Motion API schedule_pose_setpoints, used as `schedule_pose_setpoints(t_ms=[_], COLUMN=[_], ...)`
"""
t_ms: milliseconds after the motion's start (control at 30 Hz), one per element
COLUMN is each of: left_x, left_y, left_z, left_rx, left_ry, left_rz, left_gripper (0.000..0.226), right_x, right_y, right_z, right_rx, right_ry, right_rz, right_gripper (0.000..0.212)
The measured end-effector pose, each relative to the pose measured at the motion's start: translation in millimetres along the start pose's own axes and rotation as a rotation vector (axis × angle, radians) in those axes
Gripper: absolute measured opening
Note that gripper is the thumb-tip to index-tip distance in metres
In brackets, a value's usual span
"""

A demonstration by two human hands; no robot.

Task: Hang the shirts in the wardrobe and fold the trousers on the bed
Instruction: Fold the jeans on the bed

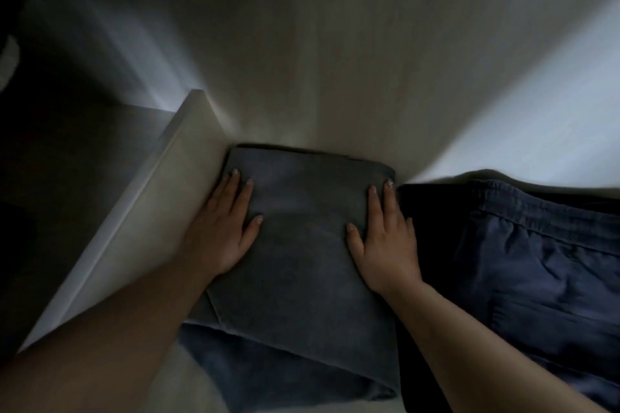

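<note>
Now, hands: both lie flat on one folded garment, fingers straight, palms down.
Left hand: presses the left edge of the folded grey trousers; its fingers point away from the person, the thumb spread toward the middle of the cloth.
Right hand: presses the right edge of the same trousers, fingers straight, thumb spread inward toward the left hand.
Folded grey trousers: a flat, roughly square bundle lying between and under the two hands, its far edge just beyond the fingertips; a looser layer of the same cloth sticks out below the wrists, toward the person.
Dark blue garment: lies crumpled just right of the right hand, touching the trousers' right side; it shows a gathered waistband, so it looks like another pair of trousers.
Pale panel: a light upright board running diagonally just left of the left hand, close against the trousers' left edge.
Surface: a pale, smooth area stretches beyond the fingertips; in the dim, blurred light I cannot tell whether it is a bed or a shelf.
</note>
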State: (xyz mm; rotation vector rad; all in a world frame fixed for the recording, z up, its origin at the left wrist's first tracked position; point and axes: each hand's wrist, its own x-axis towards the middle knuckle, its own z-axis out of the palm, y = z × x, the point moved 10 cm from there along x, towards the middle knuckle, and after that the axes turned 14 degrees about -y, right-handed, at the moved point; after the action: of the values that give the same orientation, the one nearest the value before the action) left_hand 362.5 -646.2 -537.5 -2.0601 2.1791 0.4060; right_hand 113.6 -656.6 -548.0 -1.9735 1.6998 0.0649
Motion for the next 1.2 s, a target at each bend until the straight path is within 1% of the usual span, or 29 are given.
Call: schedule_pose_setpoints(t_ms=[100,167,233,333,433,600,667,700,767,833,867,900,933,967,1000,1067,1133,1200], left_x=[-2.5,-33.5,-79.4,-126.1,-139.6,-140.9,-135.8,-133.6,-129.9,-124.9,-124.7,-125.7,-130.4,-139.2,-146.6,-166.5,-195.4,-232.3], left_y=[2.2,15.0,18.0,2.3,6.6,11.5,12.3,12.4,14.9,14.6,10.8,8.4,6.0,7.8,13.7,32.2,54.5,68.0], left_z=[-6.6,-5.0,1.2,14.3,19.8,26.3,29.2,32.6,38.9,48.0,51.2,49.9,42.6,30.7,21.8,7.6,-10.5,-28.4], left_rx=[0.031,0.006,-0.082,-0.228,-0.292,-0.267,-0.234,-0.218,-0.185,-0.143,-0.177,-0.262,-0.411,-0.626,-0.804,-1.113,-1.276,-1.472], left_ry=[-0.068,-0.071,-0.031,-0.031,0.057,0.233,0.238,0.203,0.086,-0.125,-0.226,-0.262,-0.234,-0.185,-0.127,-0.043,-0.002,0.097], left_rz=[-0.093,-0.068,-0.045,-0.135,-0.129,-0.103,-0.087,-0.091,-0.102,-0.147,-0.206,-0.268,-0.351,-0.420,-0.453,-0.454,-0.419,-0.423], left_gripper=[0.078,0.070,0.072,0.082,0.091,0.073,0.068,0.067,0.066,0.075,0.078,0.075,0.066,0.051,0.039,0.031,0.024,0.016], right_x=[-9.6,-41.5,-84.3,-125.4,-136.8,-127.1,-121.2,-119.3,-118.5,-118.2,-117.0,-116.0,-115.7,-117.7,-119.6,-133.8,-159.3,-189.2], right_y=[-10.6,-21.5,-31.1,-17.3,-6.7,-7.4,-2.6,-0.3,1.6,2.8,4.2,4.8,4.3,1.4,-1.3,-14.1,-37.5,-62.4], right_z=[-10.3,-10.0,3.0,30.7,42.2,54.5,59.6,63.8,71.8,76.2,75.7,70.0,59.5,43.8,28.4,-4.0,-32.4,-56.4], right_rx=[0.018,0.072,0.112,0.137,0.177,0.132,0.106,0.097,0.073,0.003,-0.039,-0.073,-0.092,-0.084,-0.027,0.217,0.427,0.550], right_ry=[-0.062,-0.048,-0.058,-0.093,-0.036,0.067,0.080,0.065,-0.003,-0.099,-0.145,-0.177,-0.192,-0.191,-0.175,-0.135,-0.092,-0.038], right_rz=[0.057,0.000,-0.078,-0.067,-0.084,-0.102,-0.100,-0.098,-0.084,-0.051,-0.031,-0.009,0.009,0.023,0.032,0.016,-0.074,-0.189], right_gripper=[0.075,0.076,0.073,0.066,0.061,0.066,0.067,0.068,0.072,0.073,0.071,0.069,0.066,0.060,0.050,0.035,0.031,0.028])
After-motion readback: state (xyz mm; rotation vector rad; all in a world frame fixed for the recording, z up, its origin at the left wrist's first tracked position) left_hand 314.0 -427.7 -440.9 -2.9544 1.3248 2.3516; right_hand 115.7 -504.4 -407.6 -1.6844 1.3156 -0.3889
